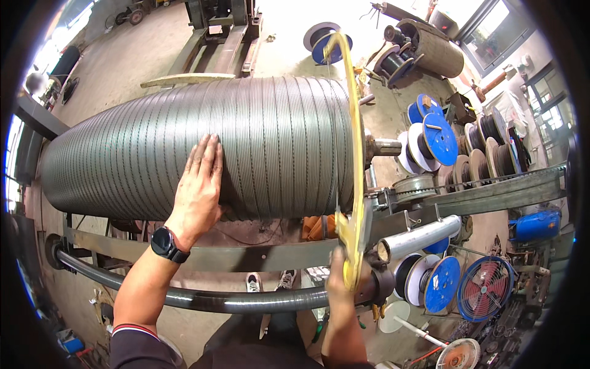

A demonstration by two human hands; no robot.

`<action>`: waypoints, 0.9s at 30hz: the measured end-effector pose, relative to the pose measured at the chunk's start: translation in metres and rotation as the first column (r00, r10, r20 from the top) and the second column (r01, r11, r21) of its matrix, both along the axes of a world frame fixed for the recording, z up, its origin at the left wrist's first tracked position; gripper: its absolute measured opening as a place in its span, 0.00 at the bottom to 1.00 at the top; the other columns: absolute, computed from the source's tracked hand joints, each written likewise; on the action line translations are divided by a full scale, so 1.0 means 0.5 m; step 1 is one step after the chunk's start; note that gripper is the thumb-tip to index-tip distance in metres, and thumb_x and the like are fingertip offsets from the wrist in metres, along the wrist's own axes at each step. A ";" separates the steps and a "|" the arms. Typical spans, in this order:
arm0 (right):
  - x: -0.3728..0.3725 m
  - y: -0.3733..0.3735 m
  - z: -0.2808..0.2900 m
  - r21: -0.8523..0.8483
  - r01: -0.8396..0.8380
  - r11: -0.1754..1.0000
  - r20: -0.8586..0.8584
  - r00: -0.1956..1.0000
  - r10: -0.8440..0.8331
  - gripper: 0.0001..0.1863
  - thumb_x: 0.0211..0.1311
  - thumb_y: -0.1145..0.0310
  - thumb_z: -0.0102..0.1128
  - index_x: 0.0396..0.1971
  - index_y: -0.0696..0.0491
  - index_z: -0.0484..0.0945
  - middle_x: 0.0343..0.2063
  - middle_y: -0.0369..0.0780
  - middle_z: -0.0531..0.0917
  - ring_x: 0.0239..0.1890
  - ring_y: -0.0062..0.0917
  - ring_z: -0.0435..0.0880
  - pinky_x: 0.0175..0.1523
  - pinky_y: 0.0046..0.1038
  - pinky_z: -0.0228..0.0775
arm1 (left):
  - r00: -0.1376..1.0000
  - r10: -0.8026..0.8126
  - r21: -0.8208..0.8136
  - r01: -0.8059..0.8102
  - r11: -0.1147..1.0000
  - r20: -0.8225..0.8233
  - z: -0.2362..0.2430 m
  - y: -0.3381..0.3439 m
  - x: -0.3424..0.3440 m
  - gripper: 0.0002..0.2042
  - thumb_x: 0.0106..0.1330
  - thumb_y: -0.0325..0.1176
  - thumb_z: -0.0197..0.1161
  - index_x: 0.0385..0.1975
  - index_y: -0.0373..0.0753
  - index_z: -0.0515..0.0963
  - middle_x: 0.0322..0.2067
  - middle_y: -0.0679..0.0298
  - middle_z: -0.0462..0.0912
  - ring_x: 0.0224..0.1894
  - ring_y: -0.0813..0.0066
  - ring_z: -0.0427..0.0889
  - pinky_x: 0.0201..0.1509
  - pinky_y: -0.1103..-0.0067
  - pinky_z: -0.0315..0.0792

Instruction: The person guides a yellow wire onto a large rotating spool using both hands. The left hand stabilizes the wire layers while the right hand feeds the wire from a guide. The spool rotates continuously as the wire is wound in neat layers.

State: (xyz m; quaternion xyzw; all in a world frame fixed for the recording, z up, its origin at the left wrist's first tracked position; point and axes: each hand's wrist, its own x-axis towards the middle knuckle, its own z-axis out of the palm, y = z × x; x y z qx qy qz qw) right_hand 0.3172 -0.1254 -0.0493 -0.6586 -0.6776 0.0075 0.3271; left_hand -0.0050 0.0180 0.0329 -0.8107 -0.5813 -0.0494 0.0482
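A large cylinder (283, 141) lies across in front of me, tightly wound with grey metal wire in even bands. My left hand (196, 200) rests flat on its front side, fingers together and stretched out. A dark watch sits on that wrist. Along the cylinder's right end runs a long yellow strap (357, 141), bent over at its far tip. My right hand (339, 280) is closed around the strap's lower part, below the cylinder's right end; the hand and the strap there are smeared by motion. A thin strand hangs beside the strap near the end of the winding.
A black bar (246, 301) crosses between me and the cylinder. Blue and white spools (439, 138) stand at the right, with a caged fan (487, 288) nearer. A silver tube (424, 237) lies on the frame's right. Beyond the cylinder stands a forklift-like metal frame (230, 52).
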 end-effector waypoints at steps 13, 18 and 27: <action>-0.046 0.079 0.086 -0.122 0.053 0.991 -0.384 0.918 -0.097 0.06 0.67 0.71 0.67 0.34 0.59 0.85 0.24 0.45 0.84 0.27 0.41 0.84 0.37 0.39 0.74 | 1.000 0.001 -0.005 -0.001 1.000 0.031 -0.009 -0.003 0.003 0.56 0.41 0.25 0.78 0.75 0.20 0.55 0.77 0.39 0.54 0.82 0.44 0.52 0.85 0.59 0.49; -0.013 -0.009 0.051 -0.077 0.082 0.994 -0.251 0.963 -0.099 0.04 0.65 0.73 0.67 0.33 0.59 0.85 0.25 0.44 0.85 0.25 0.38 0.85 0.32 0.37 0.73 | 0.998 -0.004 0.005 0.004 1.000 0.058 -0.010 0.002 -0.008 0.57 0.41 0.25 0.80 0.75 0.21 0.54 0.79 0.41 0.51 0.82 0.42 0.50 0.85 0.59 0.51; 0.002 0.009 -0.023 -0.073 0.112 0.991 -0.355 0.926 -0.131 0.05 0.69 0.75 0.63 0.34 0.60 0.84 0.25 0.45 0.85 0.26 0.36 0.85 0.30 0.34 0.71 | 0.998 -0.008 -0.015 0.009 1.000 0.069 -0.009 0.002 0.002 0.58 0.41 0.26 0.81 0.76 0.21 0.53 0.79 0.40 0.50 0.82 0.42 0.50 0.85 0.59 0.51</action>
